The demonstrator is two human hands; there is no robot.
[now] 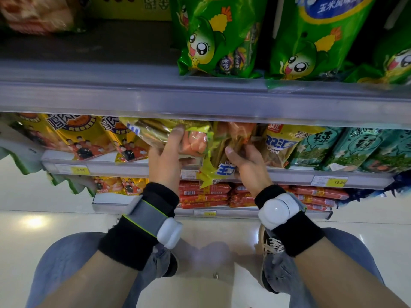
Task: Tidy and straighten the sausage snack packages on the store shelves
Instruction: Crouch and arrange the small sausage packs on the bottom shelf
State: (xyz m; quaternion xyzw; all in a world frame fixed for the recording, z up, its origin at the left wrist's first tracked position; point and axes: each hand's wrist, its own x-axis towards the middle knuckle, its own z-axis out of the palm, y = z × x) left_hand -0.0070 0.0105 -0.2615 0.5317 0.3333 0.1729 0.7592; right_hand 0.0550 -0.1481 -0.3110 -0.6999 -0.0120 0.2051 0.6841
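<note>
On the middle shelf (124,168), several yellow sausage snack packages lie side by side. My left hand (165,158) grips one yellow package (195,141) by its near end, thumb on top, pink sausages showing through the film. My right hand (246,163) holds the neighbouring yellow package (240,134) from its right side. The lower ends of these packages (219,172) stick out past the shelf edge between my hands. Both wrists wear black bands with white sensors.
Green corn-cartoon bags (218,36) stand on the upper shelf behind a clear rail (133,94). Yellow bags with people (84,138) lie to the left, teal bags (347,147) to the right. Red sausage sticks (204,194) fill the bottom shelf. My knees and shoes are over pale floor.
</note>
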